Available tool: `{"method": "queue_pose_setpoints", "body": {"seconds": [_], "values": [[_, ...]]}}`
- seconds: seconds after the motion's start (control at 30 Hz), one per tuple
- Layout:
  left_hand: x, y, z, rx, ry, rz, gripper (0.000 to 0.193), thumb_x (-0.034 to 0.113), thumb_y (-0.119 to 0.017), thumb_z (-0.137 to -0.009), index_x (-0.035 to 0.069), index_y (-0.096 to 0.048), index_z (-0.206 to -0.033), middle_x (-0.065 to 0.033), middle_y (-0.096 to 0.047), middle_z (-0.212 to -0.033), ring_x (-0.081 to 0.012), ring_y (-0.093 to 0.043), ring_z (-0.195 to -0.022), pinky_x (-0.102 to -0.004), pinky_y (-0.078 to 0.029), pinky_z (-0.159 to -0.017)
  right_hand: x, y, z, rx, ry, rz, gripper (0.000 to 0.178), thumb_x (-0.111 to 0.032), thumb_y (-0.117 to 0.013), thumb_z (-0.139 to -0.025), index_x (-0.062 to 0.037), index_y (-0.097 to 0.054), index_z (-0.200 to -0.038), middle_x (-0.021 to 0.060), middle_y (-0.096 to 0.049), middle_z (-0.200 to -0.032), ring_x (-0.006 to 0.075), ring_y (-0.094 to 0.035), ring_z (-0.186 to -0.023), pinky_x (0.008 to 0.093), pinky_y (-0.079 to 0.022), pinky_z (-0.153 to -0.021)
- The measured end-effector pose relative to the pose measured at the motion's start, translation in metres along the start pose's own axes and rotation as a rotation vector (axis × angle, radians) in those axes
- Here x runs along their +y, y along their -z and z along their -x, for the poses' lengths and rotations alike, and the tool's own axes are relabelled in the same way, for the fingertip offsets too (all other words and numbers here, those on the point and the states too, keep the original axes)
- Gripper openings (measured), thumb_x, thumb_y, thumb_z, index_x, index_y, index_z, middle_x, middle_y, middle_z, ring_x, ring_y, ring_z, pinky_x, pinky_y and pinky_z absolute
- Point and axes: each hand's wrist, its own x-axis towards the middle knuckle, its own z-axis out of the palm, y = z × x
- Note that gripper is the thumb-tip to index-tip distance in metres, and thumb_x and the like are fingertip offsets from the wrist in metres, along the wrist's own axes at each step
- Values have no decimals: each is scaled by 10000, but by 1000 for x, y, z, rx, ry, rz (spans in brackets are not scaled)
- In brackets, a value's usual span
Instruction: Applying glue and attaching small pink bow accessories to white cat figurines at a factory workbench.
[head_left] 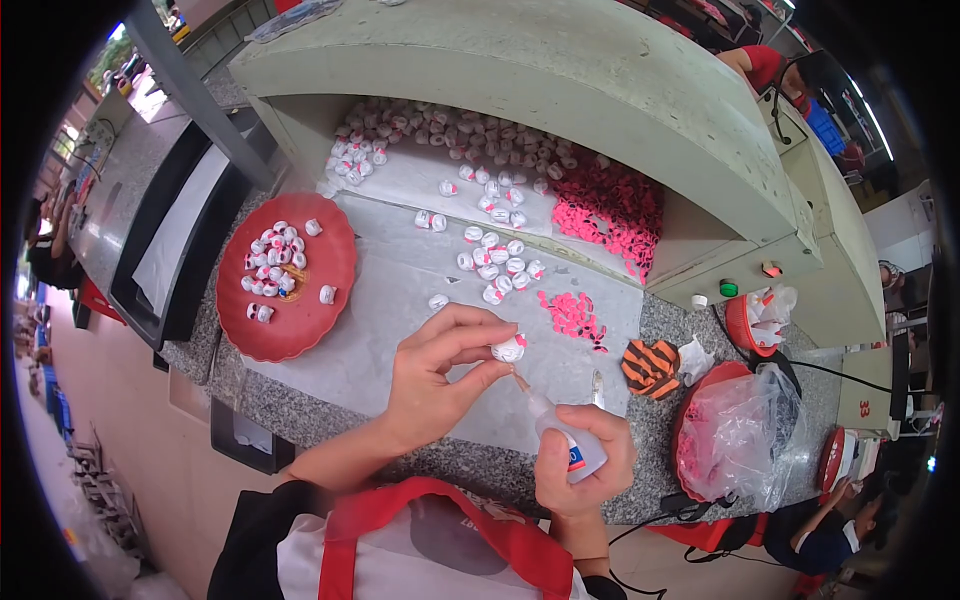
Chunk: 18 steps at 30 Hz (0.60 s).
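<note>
Between the thumb and fingers of my left hand (445, 370) is a small rounded white toy piece (509, 348) with pink marks. My right hand (590, 455) is wrapped round a translucent glue bottle (572, 440) with a blue label. Its thin nozzle (521, 381) points up at the white piece, close to its lower side; whether they touch I cannot tell. Just beyond my hands, several similar white pieces (497, 258) lie on white paper (390, 290). Right of them is a loose heap of small flat pink parts (572, 316).
A red scalloped plate (237, 318) with white pieces stands at the left. More white pieces (440, 125) and a pink pile (610, 210) lie under a pale machine hood (560, 75). Right are an orange-and-black striped cloth (651, 368) and a plastic bag (760, 430) over a red plate. Other people sit nearby.
</note>
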Motion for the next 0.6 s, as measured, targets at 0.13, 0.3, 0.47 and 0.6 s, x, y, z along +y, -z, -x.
{"method": "queue_pose_setpoints", "body": {"seconds": [0.13, 0.3, 0.47, 0.6], "values": [[0, 0, 0, -7, -2, -20, 324, -133, -589, -697, -32, -573, -1004, -112, -501, -1002, -175, -553, -909, -267, -516, -779, 1, 4, 1, -1, -1, 22, 221, -31, -605, -674, 37, -520, -867, 99, -592, -703, 192, -569, -496, 269, -450, -447], [0, 0, 0, -22, -1, -1, 325, -157, -577, -694, -62, -557, -1004, -134, -485, -1015, -197, -554, -914, -284, -516, -788, 1, 4, 2, 17, -8, 29, 216, -30, -604, -676, 36, -519, -863, 103, -593, -710, 194, -570, -496, 272, -451, -447], [2, -1, 1, -18, 23, 40, 313, -122, -586, -706, -13, -582, -1000, -100, -504, -1018, -163, -547, -931, -255, -506, -794, 2, 1, 2, 32, 2, -4, 218, -22, -600, -671, 38, -519, -864, 104, -591, -706, 193, -565, -487, 268, -447, -440], [-1, 0, 2, -15, 55, 103, 306, -129, -578, -710, -24, -575, -997, -108, -496, -1025, -169, -545, -937, -255, -506, -793, 0, 3, 2, 18, 25, 0, 234, -11, -599, -655, 40, -519, -869, 103, -589, -703, 189, -558, -479, 264, -443, -434]]}}
